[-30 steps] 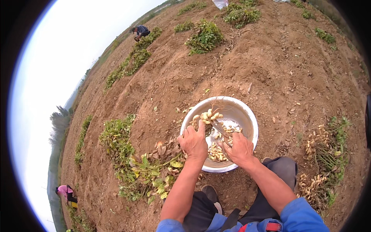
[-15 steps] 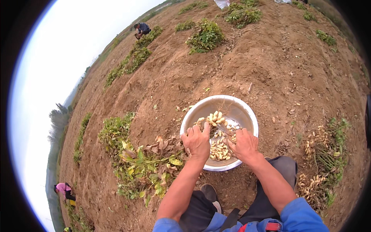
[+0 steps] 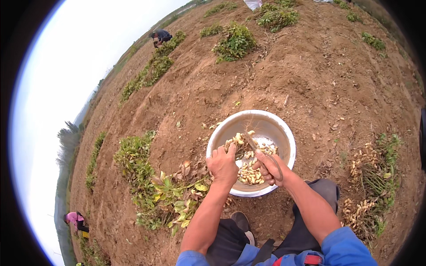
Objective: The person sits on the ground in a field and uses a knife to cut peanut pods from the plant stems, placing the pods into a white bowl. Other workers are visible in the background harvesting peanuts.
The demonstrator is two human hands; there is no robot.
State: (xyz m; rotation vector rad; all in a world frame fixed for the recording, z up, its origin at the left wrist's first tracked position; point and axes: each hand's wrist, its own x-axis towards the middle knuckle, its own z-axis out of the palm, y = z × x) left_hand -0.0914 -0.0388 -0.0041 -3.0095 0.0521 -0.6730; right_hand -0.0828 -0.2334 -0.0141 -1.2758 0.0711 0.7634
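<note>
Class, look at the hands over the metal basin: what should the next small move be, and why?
Probably the right hand should snip the scissors at the peanut bunch: the left hand grips that bunch over the basin, the blades lie close beside it, though contact is unclear, and loose peanuts sit in the basin.

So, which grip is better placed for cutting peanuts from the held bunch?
Probably the right grip: it holds what looks like scissors, reaching close to the peanut bunch over the basin. The left grip is occupied holding that bunch.
</note>
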